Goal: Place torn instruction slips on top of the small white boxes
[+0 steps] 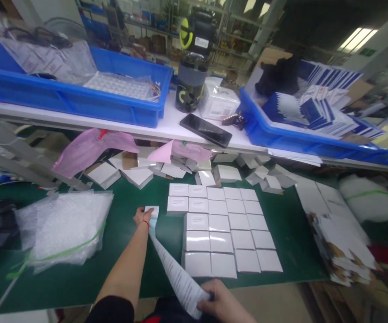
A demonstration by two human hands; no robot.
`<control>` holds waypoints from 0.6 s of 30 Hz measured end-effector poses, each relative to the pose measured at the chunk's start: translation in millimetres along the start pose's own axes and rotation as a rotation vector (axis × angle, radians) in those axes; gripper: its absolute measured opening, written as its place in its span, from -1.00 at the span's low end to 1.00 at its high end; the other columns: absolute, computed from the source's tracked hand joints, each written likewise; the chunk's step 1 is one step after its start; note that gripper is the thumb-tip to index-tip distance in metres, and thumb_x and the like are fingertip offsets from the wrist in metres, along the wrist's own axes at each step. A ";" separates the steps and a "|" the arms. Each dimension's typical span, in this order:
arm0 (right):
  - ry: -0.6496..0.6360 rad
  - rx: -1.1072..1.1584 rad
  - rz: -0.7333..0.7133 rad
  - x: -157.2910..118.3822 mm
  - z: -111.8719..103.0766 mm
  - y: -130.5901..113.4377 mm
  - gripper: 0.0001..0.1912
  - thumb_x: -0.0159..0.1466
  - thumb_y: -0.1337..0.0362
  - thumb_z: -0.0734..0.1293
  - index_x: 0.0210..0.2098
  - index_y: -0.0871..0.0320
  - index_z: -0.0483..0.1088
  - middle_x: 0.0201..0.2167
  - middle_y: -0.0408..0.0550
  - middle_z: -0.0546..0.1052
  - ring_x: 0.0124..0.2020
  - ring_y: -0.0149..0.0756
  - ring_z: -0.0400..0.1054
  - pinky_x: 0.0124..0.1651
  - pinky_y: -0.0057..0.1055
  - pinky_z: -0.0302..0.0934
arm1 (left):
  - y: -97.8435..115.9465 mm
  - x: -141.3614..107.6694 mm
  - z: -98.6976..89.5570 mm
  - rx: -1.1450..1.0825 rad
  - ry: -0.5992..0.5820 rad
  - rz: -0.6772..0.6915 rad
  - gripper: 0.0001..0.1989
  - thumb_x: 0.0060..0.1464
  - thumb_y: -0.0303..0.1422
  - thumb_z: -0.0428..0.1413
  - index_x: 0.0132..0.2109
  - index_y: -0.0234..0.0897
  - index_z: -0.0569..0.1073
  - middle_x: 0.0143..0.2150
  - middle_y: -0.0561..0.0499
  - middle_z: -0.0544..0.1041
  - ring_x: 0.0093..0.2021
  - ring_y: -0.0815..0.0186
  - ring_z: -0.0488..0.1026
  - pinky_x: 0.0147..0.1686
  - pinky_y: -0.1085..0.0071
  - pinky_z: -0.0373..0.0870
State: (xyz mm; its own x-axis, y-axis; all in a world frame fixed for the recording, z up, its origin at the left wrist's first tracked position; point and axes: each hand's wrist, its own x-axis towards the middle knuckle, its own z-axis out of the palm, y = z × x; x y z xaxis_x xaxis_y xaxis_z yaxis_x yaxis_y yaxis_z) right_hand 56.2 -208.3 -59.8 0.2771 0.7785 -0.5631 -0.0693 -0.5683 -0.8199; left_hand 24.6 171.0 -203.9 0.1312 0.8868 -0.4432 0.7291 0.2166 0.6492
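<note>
A long white strip of printed labels (pixel 176 271) stretches between my two hands. My left hand (pixel 142 217), with a red string round its wrist, pinches the far end of the strip, where a printed white piece and a bluish stretch show. At the table's front edge, my right hand (pixel 221 301) grips the near end between thumb and fingers. To the right of my left hand stand small white boxes (pixel 220 242) in a close grid. Several in the back left part carry a printed label on top; the nearer ones look plain.
Clear plastic bags (pixel 69 229) with a green band lie left on the green table (pixel 126 202). Loose white boxes (pixel 140 177) line the back, beneath a shelf with blue trays (pixel 113 101), a phone (pixel 206 130) and a jug (pixel 192 76). White cardboard pieces (pixel 345 237) lie right.
</note>
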 end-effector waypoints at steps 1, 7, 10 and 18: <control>0.000 0.022 -0.003 1.0 -2.1 2.4 -0.80 -0.03 0.20 0.32 -0.51 0.19 0.51 -0.59 -0.17 0.33 -0.50 -0.23 0.19 -0.47 -0.47 0.00 | 3.5 -4.6 -2.9 0.031 0.002 0.031 -0.59 0.01 -0.31 0.26 -0.02 -0.43 0.43 -0.08 -0.32 0.40 0.04 -0.15 0.36 -0.02 0.04 0.37; -0.089 0.189 -0.116 20.6 -13.0 4.0 -0.78 0.03 0.15 0.40 -0.48 0.21 0.53 -0.54 -0.16 0.39 -0.51 -0.22 0.24 -0.44 -0.46 0.04 | 31.7 -36.0 -27.9 0.130 -0.058 0.472 -0.59 -0.09 -0.57 0.20 -0.03 -0.25 0.49 0.02 -0.17 0.31 0.15 -0.05 0.22 0.23 0.12 0.13; -0.121 0.332 -0.132 33.6 -19.7 3.7 -0.67 0.07 0.05 0.46 -0.36 0.22 0.58 -0.43 -0.07 0.48 -0.40 -0.09 0.35 -0.34 -0.39 0.17 | 38.1 -48.1 -37.3 0.085 -0.103 0.596 -0.57 -0.04 -0.44 0.25 0.03 -0.18 0.47 0.00 -0.08 0.37 0.10 0.08 0.29 0.22 0.27 0.16; -0.186 0.137 -0.091 44.6 -52.1 27.5 -0.54 0.06 -0.16 0.44 -0.31 0.09 0.59 -0.37 -0.07 0.51 -0.19 0.25 0.40 -0.12 0.01 0.31 | -42.8 -136.5 -74.3 -0.133 0.106 0.281 -0.83 0.09 -0.27 0.05 -0.20 -0.22 0.43 -0.15 -0.16 0.45 -0.08 0.02 0.42 0.06 0.09 0.37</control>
State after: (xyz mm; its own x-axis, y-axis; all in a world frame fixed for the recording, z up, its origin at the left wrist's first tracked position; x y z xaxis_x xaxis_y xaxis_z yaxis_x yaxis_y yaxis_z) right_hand 116.6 -203.1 -102.0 0.1079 0.8679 -0.4849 -0.1850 -0.4617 -0.8675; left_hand -74.4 71.0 -125.3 0.2387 0.9555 -0.1731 0.5793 0.0030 0.8151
